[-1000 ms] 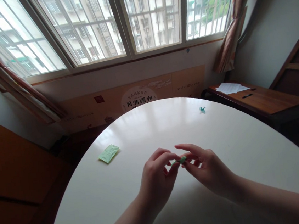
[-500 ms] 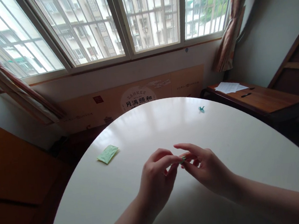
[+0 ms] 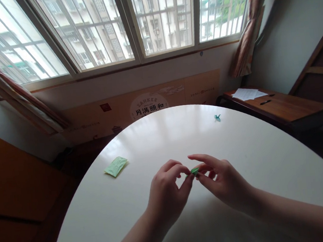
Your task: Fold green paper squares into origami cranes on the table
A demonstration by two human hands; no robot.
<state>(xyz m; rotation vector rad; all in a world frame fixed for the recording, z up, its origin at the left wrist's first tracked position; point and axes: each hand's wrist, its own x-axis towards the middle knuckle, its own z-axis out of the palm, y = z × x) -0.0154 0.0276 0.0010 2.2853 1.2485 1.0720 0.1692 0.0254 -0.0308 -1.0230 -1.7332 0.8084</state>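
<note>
A small folded piece of green paper is pinched between my two hands, above the middle of the white round table. My left hand grips its left end between thumb and fingertips. On the other side, my right hand holds it with thumb and fingers, the index finger stretched out above. My fingertips cover part of the paper, so its full shape is hidden.
A light green paper packet lies on the table to the left. Toward the far right edge sits a small teal folded-paper figure. Beyond the table, a wooden side table holds white papers. Barred windows fill the back.
My left fingers have shifted slightly left and curled back, uncovering more of the green paper. My right hand is nearly still.
</note>
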